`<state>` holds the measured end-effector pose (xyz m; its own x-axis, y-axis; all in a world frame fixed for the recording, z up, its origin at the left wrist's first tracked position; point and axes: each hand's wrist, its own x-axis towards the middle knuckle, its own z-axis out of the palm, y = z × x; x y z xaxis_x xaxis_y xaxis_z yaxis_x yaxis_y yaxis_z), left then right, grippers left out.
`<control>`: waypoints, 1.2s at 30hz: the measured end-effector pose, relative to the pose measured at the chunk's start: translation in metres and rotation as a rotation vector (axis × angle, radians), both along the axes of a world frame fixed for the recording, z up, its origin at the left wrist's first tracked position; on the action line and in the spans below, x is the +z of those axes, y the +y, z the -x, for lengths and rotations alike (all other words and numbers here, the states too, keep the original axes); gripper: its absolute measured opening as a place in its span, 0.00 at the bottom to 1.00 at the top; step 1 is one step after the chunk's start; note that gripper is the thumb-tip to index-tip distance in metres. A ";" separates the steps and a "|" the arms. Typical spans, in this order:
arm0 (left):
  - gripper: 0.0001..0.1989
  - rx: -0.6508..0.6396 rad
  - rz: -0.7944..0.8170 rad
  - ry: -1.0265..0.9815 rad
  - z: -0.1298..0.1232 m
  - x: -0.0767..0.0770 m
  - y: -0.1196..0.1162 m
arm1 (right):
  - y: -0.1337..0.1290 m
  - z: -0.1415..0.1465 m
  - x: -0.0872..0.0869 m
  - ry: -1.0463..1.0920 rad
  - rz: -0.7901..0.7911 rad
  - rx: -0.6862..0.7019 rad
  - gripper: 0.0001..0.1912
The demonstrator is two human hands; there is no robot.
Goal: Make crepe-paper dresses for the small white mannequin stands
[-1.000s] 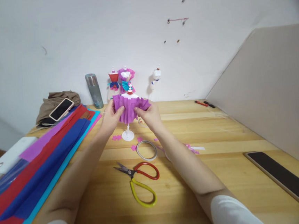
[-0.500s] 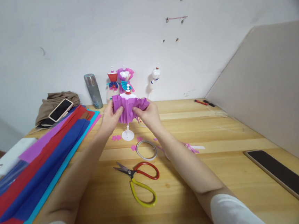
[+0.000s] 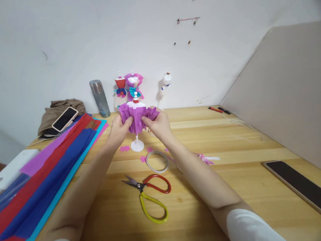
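Note:
Pleated purple crepe paper (image 3: 136, 117) wraps the front of a small white mannequin stand (image 3: 137, 145) with a red neck band. My left hand (image 3: 119, 129) pinches the paper's left part, thumb in front. On the other side my right hand (image 3: 159, 124) grips it the same way, and a loose purple end sticks out above its fingers. Both hands' fingers behind the paper are hidden. Just in front lie a roll of tape (image 3: 157, 162) and scissors (image 3: 140, 186) with one red and one yellow handle, blades apart. Small purple paper flowers (image 3: 124, 148) are scattered near the stand's base.
Folded coloured paper sheets (image 3: 50, 175) cover the table's left side, beside a phone (image 3: 65, 119) on brown cloth. A flask (image 3: 100, 98) and dressed mini mannequins (image 3: 120, 87) stand along the wall. At right lies a large dark-screened device (image 3: 304, 190); pens (image 3: 215, 109) lie far back.
The mannequin and paper have shifted very slightly left, and the paper's lower edge flares a bit more. Both hands keep their hold.

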<state>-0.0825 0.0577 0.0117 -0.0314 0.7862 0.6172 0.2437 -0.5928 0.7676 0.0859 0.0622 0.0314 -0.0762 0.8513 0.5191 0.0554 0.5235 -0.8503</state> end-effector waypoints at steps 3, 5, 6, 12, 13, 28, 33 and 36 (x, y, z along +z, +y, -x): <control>0.16 0.015 0.001 0.005 0.000 -0.002 0.001 | 0.000 0.000 0.000 -0.009 -0.001 -0.004 0.06; 0.17 0.007 0.006 0.005 0.000 -0.003 0.001 | 0.000 0.000 0.000 -0.008 -0.006 -0.005 0.06; 0.17 -0.003 0.008 0.003 -0.001 -0.002 0.000 | 0.000 0.000 0.000 -0.008 -0.008 -0.006 0.06; 0.19 -0.035 0.017 0.021 -0.007 0.004 -0.010 | -0.001 0.001 -0.001 -0.023 0.001 -0.022 0.06; 0.19 -0.037 0.023 0.026 -0.008 0.005 -0.012 | -0.001 0.001 -0.001 -0.022 -0.001 -0.029 0.06; 0.28 -0.079 0.092 -0.103 -0.016 -0.003 -0.012 | -0.011 0.007 -0.003 -0.073 -0.145 -0.146 0.03; 0.16 -0.037 0.116 -0.126 -0.016 0.000 -0.015 | -0.021 0.008 -0.010 -0.269 -0.421 -0.258 0.03; 0.16 -0.084 0.108 -0.162 -0.012 -0.001 -0.011 | -0.027 0.006 -0.011 -0.336 -0.494 -0.245 0.07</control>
